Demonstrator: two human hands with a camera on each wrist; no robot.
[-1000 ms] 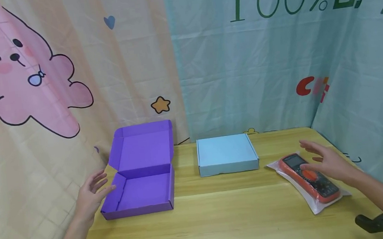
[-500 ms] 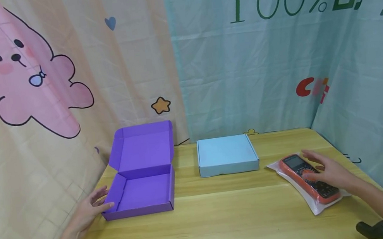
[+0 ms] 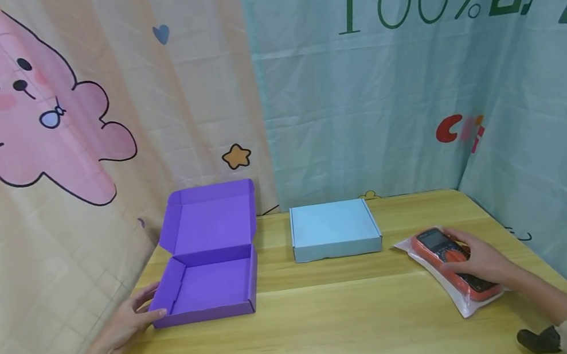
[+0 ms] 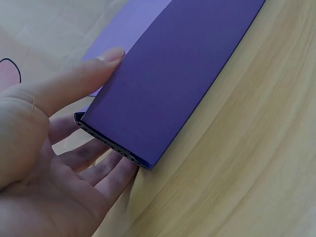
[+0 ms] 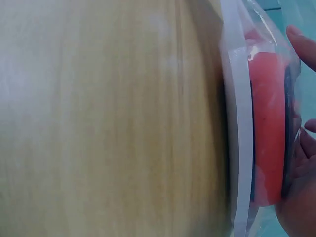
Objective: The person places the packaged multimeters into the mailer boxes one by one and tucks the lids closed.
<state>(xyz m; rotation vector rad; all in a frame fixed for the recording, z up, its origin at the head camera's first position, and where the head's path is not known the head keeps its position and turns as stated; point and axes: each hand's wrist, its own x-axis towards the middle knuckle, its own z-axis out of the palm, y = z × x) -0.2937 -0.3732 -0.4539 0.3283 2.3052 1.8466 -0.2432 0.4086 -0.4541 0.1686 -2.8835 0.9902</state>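
Note:
An open purple cardboard box sits at the left of the table in the head view. My left hand grips its left front corner. In the left wrist view the thumb lies at the top edge of the front wall, with the fingers behind the corner. At the right, an orange and black multimeter lies slanted in a clear plastic bag. Over it my right hand holds it across its width, thumb at the left edge and index finger by the upper right edge. The other fingers are mostly hidden.
A closed light-blue box stands at the back middle of the wooden table, between the two hands. Printed curtains hang behind the table and along both sides. The purple lid stands raised at the back of its box.
My left hand has lowered and moved right onto the purple box's corner. My right hand has settled onto the multimeter, its thumb shifting to the left edge. The light-blue box has stayed put.

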